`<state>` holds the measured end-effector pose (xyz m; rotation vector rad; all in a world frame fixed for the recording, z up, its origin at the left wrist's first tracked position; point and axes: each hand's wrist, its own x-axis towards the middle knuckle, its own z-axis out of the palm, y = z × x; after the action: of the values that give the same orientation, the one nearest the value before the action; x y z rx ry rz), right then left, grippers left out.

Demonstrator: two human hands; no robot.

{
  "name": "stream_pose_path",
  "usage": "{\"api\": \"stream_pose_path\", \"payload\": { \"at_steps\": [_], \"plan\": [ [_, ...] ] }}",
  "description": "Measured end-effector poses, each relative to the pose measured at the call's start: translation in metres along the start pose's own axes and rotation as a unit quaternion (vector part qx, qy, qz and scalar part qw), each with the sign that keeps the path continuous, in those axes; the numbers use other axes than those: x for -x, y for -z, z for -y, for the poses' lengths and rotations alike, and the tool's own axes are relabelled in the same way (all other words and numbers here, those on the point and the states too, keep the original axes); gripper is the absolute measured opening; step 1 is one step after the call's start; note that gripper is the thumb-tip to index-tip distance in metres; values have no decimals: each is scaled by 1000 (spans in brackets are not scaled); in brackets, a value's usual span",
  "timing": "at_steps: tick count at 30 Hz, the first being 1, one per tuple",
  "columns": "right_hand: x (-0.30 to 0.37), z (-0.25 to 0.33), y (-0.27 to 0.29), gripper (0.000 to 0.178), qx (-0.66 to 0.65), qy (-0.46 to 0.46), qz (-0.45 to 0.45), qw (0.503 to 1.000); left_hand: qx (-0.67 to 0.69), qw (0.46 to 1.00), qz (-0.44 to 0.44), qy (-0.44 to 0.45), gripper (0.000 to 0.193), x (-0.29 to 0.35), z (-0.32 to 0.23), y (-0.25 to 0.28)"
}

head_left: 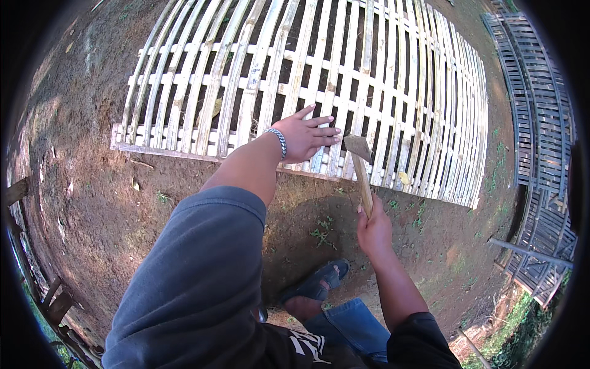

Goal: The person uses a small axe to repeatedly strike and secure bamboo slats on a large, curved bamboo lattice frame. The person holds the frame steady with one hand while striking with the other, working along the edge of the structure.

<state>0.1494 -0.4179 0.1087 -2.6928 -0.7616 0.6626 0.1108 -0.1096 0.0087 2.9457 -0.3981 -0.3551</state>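
A large panel of pale split-bamboo slats (252, 86), crossed by several lengthwise strips, lies on the ground before me. My left hand (299, 136) rests flat on its near edge, fingers spread and pointing right; a chain bracelet circles the wrist. Just right of those fingertips is the dark metal head of a hatchet (357, 147), over the panel's near edge; whether it touches the slats I cannot tell. My right hand (375, 229) is closed around the lower part of its wooden handle.
Dark slatted panels (534, 98) stand along the far right, with a pole (528, 252) sticking out near them. Bare brown soil (80, 184) with small weeds surrounds the pale panel. My sandalled foot (316, 283) is on the ground below its near edge. Wooden pieces (58, 304) line the left rim.
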Motion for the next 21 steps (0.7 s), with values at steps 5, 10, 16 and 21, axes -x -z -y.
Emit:
{"api": "stream_pose_path", "payload": {
  "at_steps": [5,10,16,21],
  "plan": [
    [-9,6,23,43,117,71,76,988,17,1000,9,-8,56,-1,-1,3],
    [-4,-10,35,39,154,30,121,980,44,999,27,-7,56,-2,-5,6],
    [1,1,15,39,15,39,33,999,28,1000,10,-2,56,-1,0,2],
    [4,-21,10,38,36,-54,67,996,35,999,26,-9,56,-4,-5,5]
  ]
}}
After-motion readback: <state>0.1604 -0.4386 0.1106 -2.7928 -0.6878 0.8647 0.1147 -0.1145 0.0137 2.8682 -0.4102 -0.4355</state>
